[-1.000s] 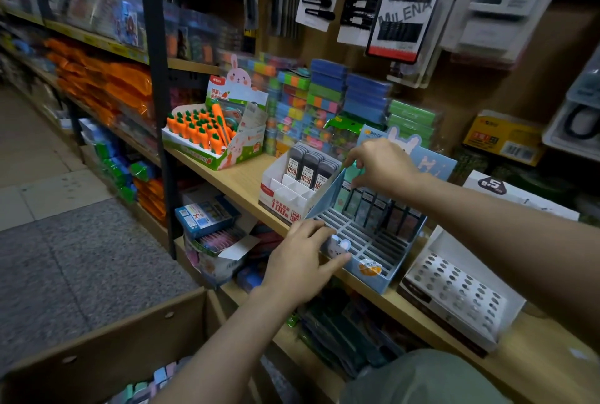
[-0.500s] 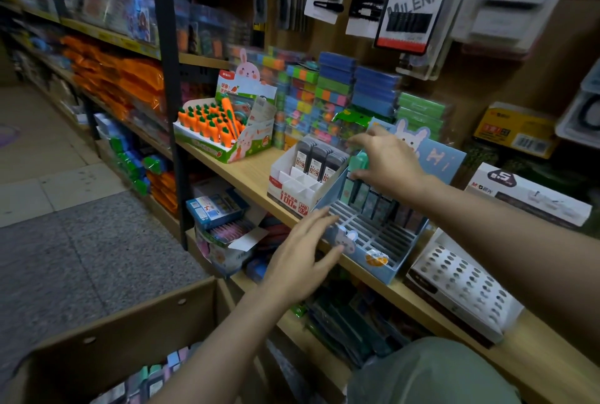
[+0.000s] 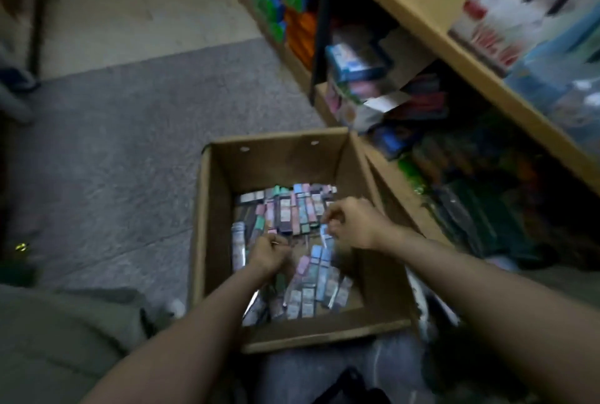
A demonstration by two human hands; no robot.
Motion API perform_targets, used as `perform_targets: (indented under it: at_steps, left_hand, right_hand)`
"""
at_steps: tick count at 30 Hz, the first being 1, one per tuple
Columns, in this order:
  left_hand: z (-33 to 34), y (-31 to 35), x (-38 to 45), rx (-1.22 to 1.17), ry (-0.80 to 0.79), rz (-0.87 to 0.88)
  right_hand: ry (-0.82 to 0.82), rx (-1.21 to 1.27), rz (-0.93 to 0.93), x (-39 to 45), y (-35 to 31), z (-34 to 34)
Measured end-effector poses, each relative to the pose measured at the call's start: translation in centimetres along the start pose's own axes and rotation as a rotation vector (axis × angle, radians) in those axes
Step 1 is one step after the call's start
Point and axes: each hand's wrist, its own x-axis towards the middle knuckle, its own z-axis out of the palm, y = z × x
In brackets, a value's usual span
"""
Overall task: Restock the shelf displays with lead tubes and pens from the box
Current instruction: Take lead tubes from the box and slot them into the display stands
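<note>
The long wooden shelf (image 3: 431, 18) is running along the right side, and blurry white and blue display boxes (image 3: 532, 33) are sitting on its top board. Below it, the open brown cardboard box (image 3: 292, 160) is sitting on the grey floor (image 3: 113, 143), with its right wall just beside the bottom shelf edge.

The small flat pastel lead tubes (image 3: 311, 286) are lying all over the bottom of the box — one bunch along the far wall, another bunch near the front wall, and some in between.

Both arms are reaching down into the box. The left hand (image 3: 269, 254) is hanging over the tubes near the left wall. Its fingers are curling under, but the picture is too blurry to tell if they are gripping anything. The right hand (image 3: 352, 225) is hovering near the right wall, with its fingers curling in. It looks like it is pinching one pale blue tube (image 3: 324, 238) by the top, though the blur is making this hard to be sure of.

I think the person is picking up more tubes to carry up to the shelf.

What could go wrong? The tubes are thin and smooth and lying every which way, so a quick grab could let some slide out and drop on the floor. Also, colours are mixed — a handful could end up in the wrong display slot.
</note>
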Motion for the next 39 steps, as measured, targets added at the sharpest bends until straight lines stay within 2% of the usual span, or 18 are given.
perform_targets:
  at_steps: [4, 8, 15, 19, 21, 24, 27, 33, 39]
  left_hand:
    - [0.2, -3.4, 0.4, 0.063, -0.046, -0.089]
    - [0.8, -5.5, 1.0, 0.184, -0.116, -0.117]
    - [2.4, -6.2, 1.9, 0.452, -0.182, -0.057]
    - [2.7, -6.2, 2.3, 0.508, -0.187, -0.044]
    - [2.7, -6.1, 2.6, 0.416, -0.135, -0.061]
    - [2.5, -5.1, 3.5, 0.200, 0.032, -0.095]
    - [2.0, -4.0, 4.4, 0.096, 0.121, -0.044]
    - [1.5, -2.7, 5.3, -0.215, 0.115, -0.064]
    - [1.0, -1.4, 4.9, -0.608, 0.101, -0.120]
  right_hand:
    - [-0.078, 0.117, 0.163, 3.0, 2.7, 6.4]
    - [-0.159, 0.023, 0.232, 5.2, 5.2, 9.6]
    - [-0.134, -0.146, 0.261, 7.1, 6.7, 12.6]
    - [-0.107, -0.193, 0.276, 7.4, 6.8, 13.3]
    - [-0.113, -0.171, 0.282, 7.3, 7.0, 13.6]
    - [-0.084, -0.147, 0.280, 7.1, 7.1, 14.0]
    - [-0.082, -0.106, 0.298, 7.3, 7.3, 14.1]
    - [-0.093, 0.086, 0.227, 9.1, 6.7, 13.1]
    - [0.066, 0.484, 0.224, 9.9, 5.8, 11.2]
